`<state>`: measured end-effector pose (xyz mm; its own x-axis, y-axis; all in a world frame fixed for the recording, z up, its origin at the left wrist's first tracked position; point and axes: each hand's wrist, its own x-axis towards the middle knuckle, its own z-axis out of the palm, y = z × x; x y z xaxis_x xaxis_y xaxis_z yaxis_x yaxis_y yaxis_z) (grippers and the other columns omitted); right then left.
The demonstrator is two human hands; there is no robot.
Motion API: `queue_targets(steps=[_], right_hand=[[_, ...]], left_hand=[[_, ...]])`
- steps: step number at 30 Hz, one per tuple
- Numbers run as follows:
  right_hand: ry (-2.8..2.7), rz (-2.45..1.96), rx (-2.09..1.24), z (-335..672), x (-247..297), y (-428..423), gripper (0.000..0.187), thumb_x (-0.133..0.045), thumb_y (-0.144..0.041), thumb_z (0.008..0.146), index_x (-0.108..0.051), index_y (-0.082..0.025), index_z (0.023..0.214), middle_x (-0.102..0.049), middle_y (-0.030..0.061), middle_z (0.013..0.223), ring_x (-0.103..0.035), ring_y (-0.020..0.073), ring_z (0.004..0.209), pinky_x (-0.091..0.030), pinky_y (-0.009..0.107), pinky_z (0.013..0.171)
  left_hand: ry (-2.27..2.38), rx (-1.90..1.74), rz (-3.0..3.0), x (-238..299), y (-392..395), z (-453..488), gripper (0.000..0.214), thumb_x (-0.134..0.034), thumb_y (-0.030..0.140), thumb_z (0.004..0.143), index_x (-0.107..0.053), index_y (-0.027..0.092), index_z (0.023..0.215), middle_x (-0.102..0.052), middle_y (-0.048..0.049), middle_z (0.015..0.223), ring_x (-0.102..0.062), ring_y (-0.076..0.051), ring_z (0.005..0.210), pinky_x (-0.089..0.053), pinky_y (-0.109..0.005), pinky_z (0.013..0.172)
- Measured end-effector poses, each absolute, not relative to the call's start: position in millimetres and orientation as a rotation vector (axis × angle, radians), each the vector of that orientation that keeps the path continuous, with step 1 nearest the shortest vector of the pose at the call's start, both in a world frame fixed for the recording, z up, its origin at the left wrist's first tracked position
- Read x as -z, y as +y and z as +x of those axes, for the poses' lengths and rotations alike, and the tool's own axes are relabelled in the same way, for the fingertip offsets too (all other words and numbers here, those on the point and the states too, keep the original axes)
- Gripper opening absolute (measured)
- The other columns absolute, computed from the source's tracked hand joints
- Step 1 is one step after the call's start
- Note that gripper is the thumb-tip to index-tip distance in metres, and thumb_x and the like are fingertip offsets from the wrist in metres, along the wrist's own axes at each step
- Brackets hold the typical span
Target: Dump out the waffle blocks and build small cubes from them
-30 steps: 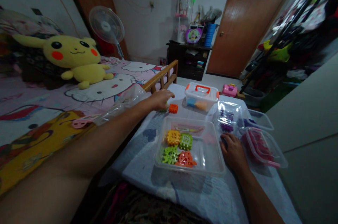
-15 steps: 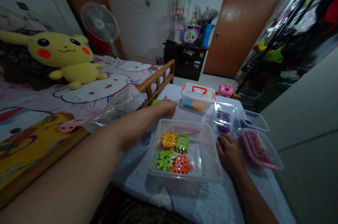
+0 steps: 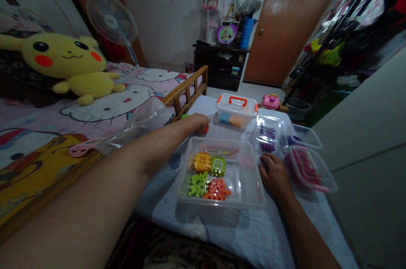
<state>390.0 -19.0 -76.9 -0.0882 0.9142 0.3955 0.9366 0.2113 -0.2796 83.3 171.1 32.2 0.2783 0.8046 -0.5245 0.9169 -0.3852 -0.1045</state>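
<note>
My left hand (image 3: pixel 202 122) partly covers an orange block (image 3: pixel 207 128) beyond the tub (image 3: pixel 249 184); I can't tell if its fingers pinch. My right hand (image 3: pixel 275 177), fingers loosely bent, sits beside the tub, perhaps steadying it.

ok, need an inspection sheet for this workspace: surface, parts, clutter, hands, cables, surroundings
Surface: pale blue cloth, wrinkled in places.
Job's things: open clear box holding a yellow block, green pieces and an orange block; another orange piece lies beyond it.
Clutter: lidded box, container of red pieces, plastic bag.
Hands: left hand over the farther orange piece, grip hidden; right hand beside the clear box, fingers loosely bent.
Cables: thin cord on the far-left panel.
Surroundings: bed with yellow plush toy, fan, dark cabinet, brown door.
</note>
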Motion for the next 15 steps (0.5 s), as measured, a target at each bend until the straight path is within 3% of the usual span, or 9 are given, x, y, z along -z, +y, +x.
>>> queue_targets(steps=[8, 15], right_hand=[[-1.993, -1.715, 0.031, 390, 76, -19, 0.028, -0.049, -0.027, 0.089, -0.067, -0.016, 0.108, -0.065, 0.0153, 0.118, -0.058, 0.0296, 0.110, -0.045, 0.046, 0.098], [-1.994, -1.722, 0.034, 389, 74, -20, 0.028, -0.050, -0.027, 0.089, -0.067, -0.016, 0.108, -0.065, 0.0153, 0.118, -0.058, 0.0291, 0.108, -0.045, 0.045, 0.098]], left_hand=[[1.542, 0.662, 2.482, -25, 169, 78, 0.036, -0.077, 0.019, 0.060, -0.068, 0.017, 0.094, -0.074, -0.0040, 0.088, -0.057, -0.021, 0.087, -0.045, -0.036, 0.083], [1.586, 0.643, 2.396, -19, 174, 80, 0.031, -0.080, 0.017, 0.055, -0.067, 0.017, 0.083, -0.071, -0.0028, 0.076, -0.055, -0.021, 0.085, -0.044, -0.038, 0.085]])
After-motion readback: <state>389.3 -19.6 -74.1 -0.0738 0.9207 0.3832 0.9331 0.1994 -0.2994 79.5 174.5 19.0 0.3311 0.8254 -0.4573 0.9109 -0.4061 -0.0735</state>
